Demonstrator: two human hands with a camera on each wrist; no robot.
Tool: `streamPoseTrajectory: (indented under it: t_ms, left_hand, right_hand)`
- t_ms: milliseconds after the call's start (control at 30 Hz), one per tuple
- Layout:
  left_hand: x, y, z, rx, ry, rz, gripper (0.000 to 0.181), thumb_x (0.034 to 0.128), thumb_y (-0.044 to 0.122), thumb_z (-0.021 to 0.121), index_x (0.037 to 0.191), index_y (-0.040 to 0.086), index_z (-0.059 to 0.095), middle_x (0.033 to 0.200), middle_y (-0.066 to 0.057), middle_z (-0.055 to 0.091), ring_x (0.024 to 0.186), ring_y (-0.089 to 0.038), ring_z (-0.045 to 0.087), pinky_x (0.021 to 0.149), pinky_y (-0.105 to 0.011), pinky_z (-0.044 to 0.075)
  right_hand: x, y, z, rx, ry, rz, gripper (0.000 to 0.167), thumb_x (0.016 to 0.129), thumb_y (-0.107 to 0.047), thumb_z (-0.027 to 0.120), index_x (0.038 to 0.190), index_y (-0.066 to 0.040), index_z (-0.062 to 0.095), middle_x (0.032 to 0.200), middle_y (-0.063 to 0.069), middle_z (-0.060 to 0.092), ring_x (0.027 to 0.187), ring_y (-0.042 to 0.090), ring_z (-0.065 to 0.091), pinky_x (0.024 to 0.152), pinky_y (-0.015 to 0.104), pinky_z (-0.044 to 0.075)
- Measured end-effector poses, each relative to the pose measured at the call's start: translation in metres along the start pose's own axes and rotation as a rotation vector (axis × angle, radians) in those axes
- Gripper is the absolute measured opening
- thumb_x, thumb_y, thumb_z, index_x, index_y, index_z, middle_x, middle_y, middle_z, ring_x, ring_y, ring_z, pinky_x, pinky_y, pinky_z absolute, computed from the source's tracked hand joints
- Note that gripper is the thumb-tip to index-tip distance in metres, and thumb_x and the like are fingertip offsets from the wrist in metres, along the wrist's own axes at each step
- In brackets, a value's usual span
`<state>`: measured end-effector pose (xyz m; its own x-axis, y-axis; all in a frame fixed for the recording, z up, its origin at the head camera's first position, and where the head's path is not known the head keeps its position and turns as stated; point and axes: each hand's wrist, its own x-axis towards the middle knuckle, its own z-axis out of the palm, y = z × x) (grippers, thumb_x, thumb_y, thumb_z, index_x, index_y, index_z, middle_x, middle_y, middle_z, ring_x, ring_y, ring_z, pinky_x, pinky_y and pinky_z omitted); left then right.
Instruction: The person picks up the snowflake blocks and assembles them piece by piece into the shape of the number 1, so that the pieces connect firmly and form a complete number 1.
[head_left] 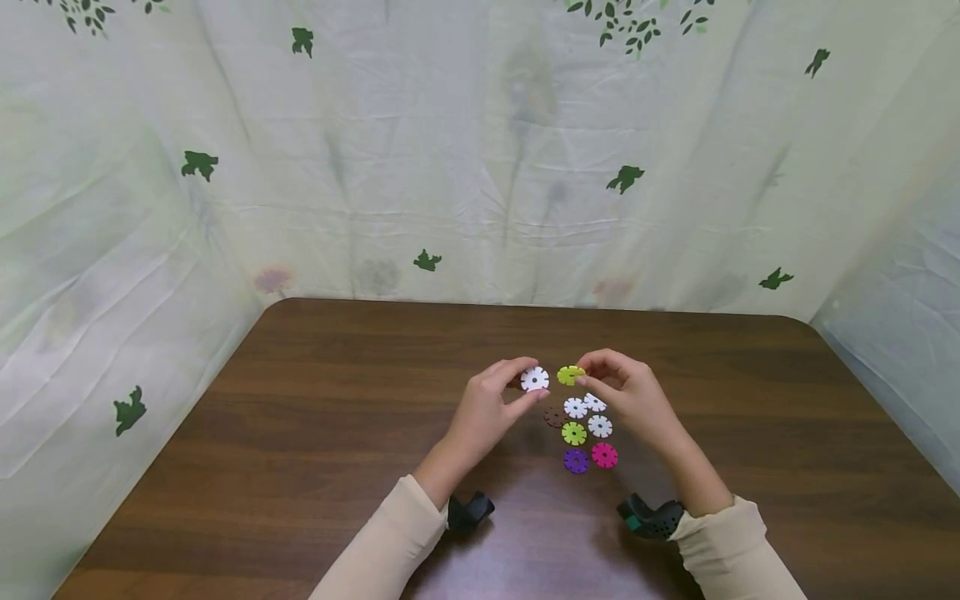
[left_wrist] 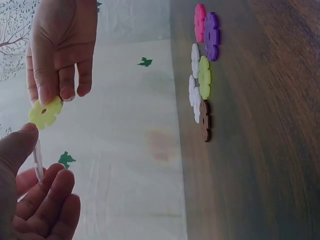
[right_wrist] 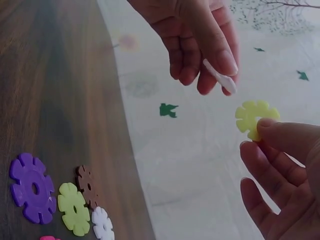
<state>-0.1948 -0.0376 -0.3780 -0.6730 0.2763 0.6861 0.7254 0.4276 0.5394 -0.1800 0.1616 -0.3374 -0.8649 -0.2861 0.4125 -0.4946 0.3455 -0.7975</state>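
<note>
White notched disc (head_left: 535, 385): being pinched across its rim in the left hand (head_left: 487, 408), pressing the lower edge with the thumb and the upper edge with the forefinger, parting them only by the disc's width and bending the other fingers loosely; being held above the brown wooden table (head_left: 300, 417), in front of a pale curtain (head_left: 450, 117) bearing green prints (head_left: 199, 165). Below that hand, showing: a black device (head_left: 471, 512) against a cream sleeve (head_left: 390, 542). Just rightward, lying on the table: a brown disc (head_left: 551, 418). In the air beyond, leaving a gap from the white notched disc: a lime disc (head_left: 568, 374), being gripped at its right edge in the right hand (head_left: 637, 400), bringing thumb and forefinger together on its thin rim and curving the other fingers loosely. Under it, lying on the table: a second lime disc (head_left: 573, 439), a white table disc (head_left: 575, 413) and, lowest in the head view, a purple disc (head_left: 571, 462). Right of these, resting close by: another white disc (head_left: 595, 402), lying too near its white neighbour for telling touch from gap; one more white disc (head_left: 600, 432); and a pink disc (head_left: 604, 461), sitting just beside the purple one. At far right, showing: a matching device (head_left: 656, 520), meeting a matching sleeve (head_left: 738, 550).
</note>
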Motion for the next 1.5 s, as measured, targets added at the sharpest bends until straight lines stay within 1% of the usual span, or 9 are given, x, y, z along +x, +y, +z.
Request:
streamPoseTrajectory:
  t_ms: [200, 400, 533, 667, 867, 1067, 1267, 1400, 1500]
  left_hand:
    - [-0.002, 0.001, 0.000, 0.007, -0.033, 0.002, 0.032, 0.0750, 0.016, 0.073, 0.102, 0.002, 0.063, 0.088, -0.004, 0.063, 0.076, -0.011, 0.058, 0.068, -0.021, 0.048]
    - [-0.004, 0.001, -0.001, -0.010, -0.040, 0.002, 0.031, 0.0745, 0.017, 0.074, 0.101, 0.003, 0.063, 0.085, -0.003, 0.063, 0.074, -0.010, 0.059, 0.066, -0.018, 0.047]
    - [-0.004, 0.001, -0.002, -0.019, -0.043, -0.005, 0.031, 0.0745, 0.017, 0.074, 0.100, 0.002, 0.063, 0.085, -0.003, 0.063, 0.071, -0.008, 0.057, 0.065, -0.016, 0.047]
    - [-0.003, 0.004, -0.002, -0.027, -0.052, -0.005, 0.030, 0.0739, 0.015, 0.074, 0.098, 0.002, 0.062, 0.084, -0.003, 0.062, 0.070, -0.007, 0.056, 0.065, -0.013, 0.046]
    - [-0.005, 0.006, 0.000, -0.037, -0.034, 0.010, 0.029, 0.0718, 0.013, 0.075, 0.095, -0.001, 0.063, 0.079, -0.005, 0.063, 0.067, -0.012, 0.059, 0.062, -0.017, 0.047]
    - [-0.007, 0.005, 0.004, -0.057, -0.005, 0.017, 0.030, 0.0712, 0.012, 0.075, 0.095, -0.002, 0.064, 0.081, -0.007, 0.064, 0.067, -0.012, 0.058, 0.059, -0.022, 0.048]
    - [-0.005, 0.005, 0.004, -0.071, 0.003, 0.008, 0.030, 0.0715, 0.012, 0.075, 0.096, -0.002, 0.064, 0.083, -0.007, 0.064, 0.069, -0.015, 0.060, 0.060, -0.022, 0.049]
    - [-0.004, 0.004, 0.000, -0.063, -0.022, -0.011, 0.037, 0.0751, 0.016, 0.073, 0.106, 0.000, 0.061, 0.092, -0.008, 0.064, 0.071, -0.016, 0.061, 0.065, -0.018, 0.048]
    - [-0.004, 0.003, -0.002, -0.057, -0.031, 0.013, 0.046, 0.0740, 0.016, 0.074, 0.115, 0.002, 0.057, 0.101, -0.007, 0.060, 0.072, -0.017, 0.059, 0.067, -0.017, 0.047]
  right_hand:
    - [-0.001, 0.022, 0.005, 0.027, 0.000, -0.004, 0.010, 0.081, -0.001, 0.064, 0.091, 0.000, 0.060, 0.083, 0.008, 0.061, 0.072, 0.020, 0.060, 0.063, 0.027, 0.050]
    - [-0.002, 0.026, 0.008, 0.023, -0.004, -0.037, 0.009, 0.081, -0.004, 0.065, 0.089, -0.005, 0.061, 0.083, 0.002, 0.061, 0.075, 0.016, 0.059, 0.066, 0.028, 0.050]
    - [-0.002, 0.025, 0.009, 0.017, -0.003, -0.052, 0.009, 0.080, -0.002, 0.065, 0.088, -0.005, 0.061, 0.083, 0.001, 0.061, 0.075, 0.015, 0.059, 0.067, 0.031, 0.050]
    - [-0.003, 0.020, 0.010, 0.014, -0.006, -0.080, 0.009, 0.079, 0.001, 0.064, 0.087, -0.002, 0.062, 0.083, 0.004, 0.062, 0.075, 0.016, 0.059, 0.066, 0.031, 0.050]
    - [-0.004, -0.001, 0.011, 0.003, 0.010, -0.105, 0.009, 0.076, 0.011, 0.063, 0.083, 0.006, 0.062, 0.080, 0.014, 0.063, 0.072, 0.017, 0.060, 0.064, 0.024, 0.050]
    - [-0.005, -0.004, 0.014, -0.021, 0.041, -0.142, 0.008, 0.075, 0.012, 0.063, 0.081, 0.006, 0.062, 0.077, 0.016, 0.063, 0.068, 0.012, 0.058, 0.058, 0.024, 0.048]
    - [-0.005, -0.005, 0.014, 0.036, 0.031, -0.106, 0.006, 0.079, 0.010, 0.061, 0.083, 0.007, 0.060, 0.077, 0.016, 0.062, 0.068, 0.011, 0.056, 0.058, 0.022, 0.047]
    - [-0.004, 0.003, 0.014, 0.107, 0.004, -0.077, 0.010, 0.080, 0.009, 0.060, 0.090, 0.006, 0.059, 0.079, 0.016, 0.061, 0.069, 0.014, 0.058, 0.057, 0.025, 0.048]
    - [-0.004, 0.014, 0.016, 0.186, -0.004, -0.032, 0.013, 0.081, 0.007, 0.060, 0.094, 0.007, 0.058, 0.080, 0.015, 0.060, 0.069, 0.015, 0.059, 0.056, 0.026, 0.049]
